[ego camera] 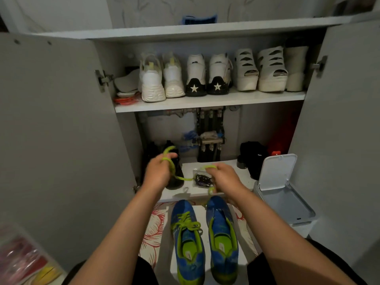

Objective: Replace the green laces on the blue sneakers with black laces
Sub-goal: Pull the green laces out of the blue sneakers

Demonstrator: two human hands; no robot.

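Note:
Two blue sneakers lie on the floor between my knees, toes pointing away. The left sneaker (188,239) still carries its green lace, tied in a bow. The right sneaker (222,237) shows bare eyelets. A loose green lace (183,178) stretches between my hands above the cabinet floor. My left hand (159,171) has it looped round the fingers. My right hand (223,176) pinches the other end, whose tail hangs toward the right sneaker's toe. A clear packet of black laces (202,179) lies on the cabinet floor between my hands.
An open cabinet with doors (61,130) swung wide left and right. White shoes (162,79) line the upper shelf (205,101). Dark shoes (172,171) and pipes stand below. An open-lidded grey bin (287,198) sits at right; a clear box (24,262) at lower left.

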